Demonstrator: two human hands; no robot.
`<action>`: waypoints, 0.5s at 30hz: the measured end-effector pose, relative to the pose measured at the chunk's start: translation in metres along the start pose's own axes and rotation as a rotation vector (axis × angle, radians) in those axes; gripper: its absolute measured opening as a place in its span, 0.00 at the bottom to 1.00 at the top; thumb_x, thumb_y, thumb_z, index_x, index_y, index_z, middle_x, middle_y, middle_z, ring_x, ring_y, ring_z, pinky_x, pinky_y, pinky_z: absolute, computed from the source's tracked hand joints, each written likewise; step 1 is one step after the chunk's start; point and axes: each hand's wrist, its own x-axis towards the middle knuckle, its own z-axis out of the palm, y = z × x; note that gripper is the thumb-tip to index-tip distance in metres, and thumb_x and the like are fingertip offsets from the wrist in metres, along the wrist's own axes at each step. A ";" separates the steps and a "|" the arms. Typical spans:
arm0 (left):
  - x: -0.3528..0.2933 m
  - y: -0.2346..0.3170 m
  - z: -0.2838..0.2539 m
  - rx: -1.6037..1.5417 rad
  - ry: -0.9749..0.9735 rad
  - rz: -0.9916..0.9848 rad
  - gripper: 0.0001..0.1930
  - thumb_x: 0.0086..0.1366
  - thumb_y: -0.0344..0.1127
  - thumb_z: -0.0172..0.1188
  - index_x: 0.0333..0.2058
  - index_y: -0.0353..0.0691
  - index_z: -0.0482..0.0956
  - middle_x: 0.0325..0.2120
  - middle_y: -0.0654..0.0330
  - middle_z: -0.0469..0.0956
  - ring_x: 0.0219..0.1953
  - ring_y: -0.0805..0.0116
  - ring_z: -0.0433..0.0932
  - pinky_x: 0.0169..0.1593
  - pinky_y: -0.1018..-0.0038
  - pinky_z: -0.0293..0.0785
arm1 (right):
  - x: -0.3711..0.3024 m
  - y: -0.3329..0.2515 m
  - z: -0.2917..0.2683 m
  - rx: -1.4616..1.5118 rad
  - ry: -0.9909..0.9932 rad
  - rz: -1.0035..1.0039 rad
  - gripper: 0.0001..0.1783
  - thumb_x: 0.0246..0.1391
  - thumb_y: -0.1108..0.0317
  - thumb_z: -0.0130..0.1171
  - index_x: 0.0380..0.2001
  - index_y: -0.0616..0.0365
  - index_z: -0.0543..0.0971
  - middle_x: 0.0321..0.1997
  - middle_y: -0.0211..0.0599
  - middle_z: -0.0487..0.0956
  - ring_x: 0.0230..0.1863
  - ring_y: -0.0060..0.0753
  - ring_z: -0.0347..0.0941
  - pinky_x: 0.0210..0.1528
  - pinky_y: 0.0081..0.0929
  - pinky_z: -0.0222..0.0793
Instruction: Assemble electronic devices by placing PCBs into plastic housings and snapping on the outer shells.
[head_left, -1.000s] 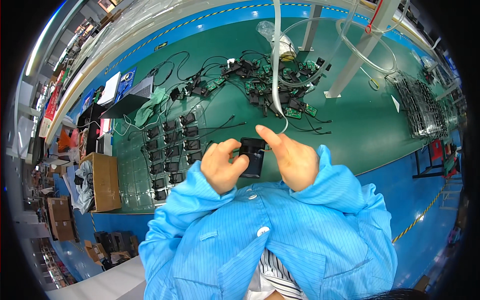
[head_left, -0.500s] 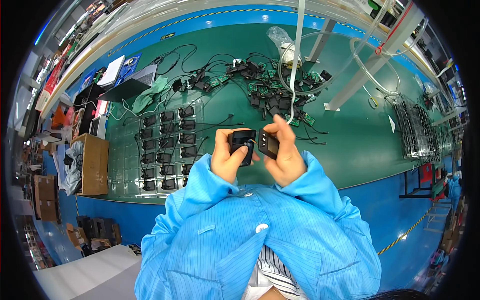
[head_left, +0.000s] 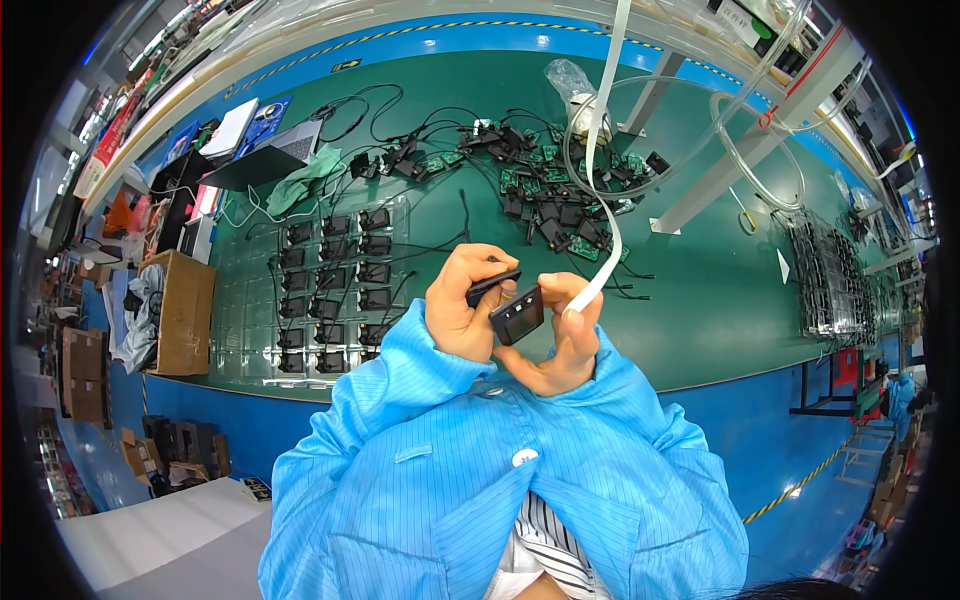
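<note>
Close to my chest, my left hand (head_left: 462, 305) is closed on a black plastic casing (head_left: 493, 288), tilted edge-on. In my right hand (head_left: 562, 352) is a small black module with a screen (head_left: 518, 319), held between fingers and thumb right beside the casing. The two parts are close together; the gap between them is partly hidden by fingers. A white flat strip (head_left: 611, 225) hangs from above, its lower end at my right fingers; whether they grip it, I cannot tell. Beyond my hands lies a pile of black housings with green circuit boards (head_left: 550, 185).
Clear trays with rows of black cabled units (head_left: 328, 275) lie on the green table (head_left: 690, 320) at left. A cardboard box (head_left: 183, 312), laptop (head_left: 262, 165) and green cloth (head_left: 308, 180) are there too. A metal post (head_left: 715, 155), looped clear tubing and stacked trays (head_left: 828, 275) stand right.
My left hand has tipped the casing from face-up to edge-on. My right hand has turned the module so its screen shows more, and the white strip now reaches down to my right fingers.
</note>
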 end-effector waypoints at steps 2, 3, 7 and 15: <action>0.001 -0.003 -0.001 -0.058 0.066 0.038 0.13 0.53 0.17 0.53 0.38 0.38 0.72 0.38 0.53 0.75 0.34 0.67 0.74 0.36 0.76 0.73 | 0.004 -0.001 -0.005 0.060 -0.047 -0.038 0.55 0.32 0.83 0.69 0.64 0.40 0.55 0.56 0.58 0.64 0.46 0.44 0.69 0.41 0.34 0.73; 0.000 -0.003 -0.002 -0.055 0.066 0.036 0.13 0.53 0.17 0.53 0.38 0.38 0.72 0.38 0.53 0.75 0.34 0.67 0.74 0.36 0.76 0.73 | 0.005 -0.001 -0.008 0.063 -0.046 -0.036 0.55 0.32 0.83 0.69 0.64 0.40 0.55 0.56 0.58 0.64 0.46 0.44 0.69 0.41 0.34 0.73; -0.003 -0.004 -0.009 0.051 -0.074 0.048 0.13 0.55 0.19 0.55 0.39 0.38 0.72 0.38 0.53 0.75 0.34 0.65 0.74 0.36 0.75 0.72 | 0.012 0.001 -0.019 0.010 -0.239 -0.074 0.55 0.28 0.79 0.72 0.63 0.42 0.58 0.57 0.54 0.67 0.53 0.50 0.70 0.43 0.37 0.72; 0.013 0.011 -0.006 -0.528 -0.084 -0.709 0.15 0.58 0.22 0.57 0.45 0.37 0.68 0.36 0.53 0.75 0.34 0.63 0.76 0.38 0.72 0.75 | 0.017 0.000 -0.023 -0.181 -0.238 0.114 0.56 0.25 0.70 0.76 0.62 0.43 0.60 0.58 0.45 0.69 0.50 0.43 0.69 0.52 0.38 0.65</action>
